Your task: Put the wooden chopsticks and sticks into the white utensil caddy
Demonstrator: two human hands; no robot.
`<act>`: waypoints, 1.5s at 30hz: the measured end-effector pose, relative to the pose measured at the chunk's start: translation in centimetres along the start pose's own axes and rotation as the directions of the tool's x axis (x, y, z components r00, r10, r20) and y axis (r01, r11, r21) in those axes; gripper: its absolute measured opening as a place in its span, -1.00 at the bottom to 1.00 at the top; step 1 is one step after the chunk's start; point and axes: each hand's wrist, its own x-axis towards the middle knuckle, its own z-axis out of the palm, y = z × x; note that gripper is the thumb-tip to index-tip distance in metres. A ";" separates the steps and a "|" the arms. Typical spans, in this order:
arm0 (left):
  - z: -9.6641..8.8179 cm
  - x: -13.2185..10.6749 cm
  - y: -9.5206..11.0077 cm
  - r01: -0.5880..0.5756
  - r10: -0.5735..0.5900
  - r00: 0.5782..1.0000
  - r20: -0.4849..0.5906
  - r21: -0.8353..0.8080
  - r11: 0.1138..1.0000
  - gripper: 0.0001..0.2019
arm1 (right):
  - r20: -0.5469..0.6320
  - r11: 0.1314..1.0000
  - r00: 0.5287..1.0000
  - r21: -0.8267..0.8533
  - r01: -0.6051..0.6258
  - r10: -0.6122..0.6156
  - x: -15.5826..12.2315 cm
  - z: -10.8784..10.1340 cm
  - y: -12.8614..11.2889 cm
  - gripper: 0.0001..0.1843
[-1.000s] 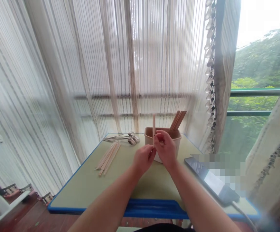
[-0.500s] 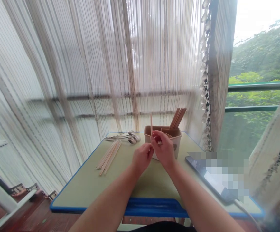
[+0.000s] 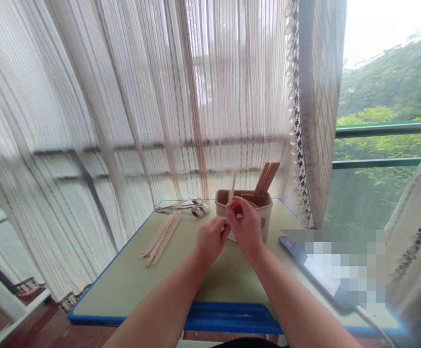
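Note:
A pale wooden chopstick (image 3: 234, 182) points up from between my hands, leaning slightly right in front of the holder. My right hand (image 3: 246, 224) pinches it between thumb and fingers. Just below and to the left, my left hand (image 3: 210, 238) is closed with its fingertips against the lower end, which is mostly hidden. Whether one stick or a pair is held, I cannot tell. Behind my hands stands a beige utensil holder (image 3: 264, 212) with dividers, and several brown chopsticks (image 3: 267, 178) lean in its right rear compartment.
Several pale chopsticks (image 3: 162, 238) lie in a loose bundle on the left of the blue-edged table (image 3: 123, 285). Behind them are metal spoons (image 3: 198, 209). At right lies a tablet (image 3: 315, 270), partly pixelated, with a white cable (image 3: 372, 321). A sheer curtain (image 3: 141, 96) hangs behind.
The upright chopstick has tilted to the right at its top. Both hands stay nearly in place, and the camera view has shifted slightly.

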 end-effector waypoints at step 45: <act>0.3 -0.1 0.4 -0.058 0.056 0.995 -0.078 -0.033 0.998 -0.79 | -0.236 0.970 0.952 0.193 -0.149 0.193 2.8 -2.6 0.7 -0.61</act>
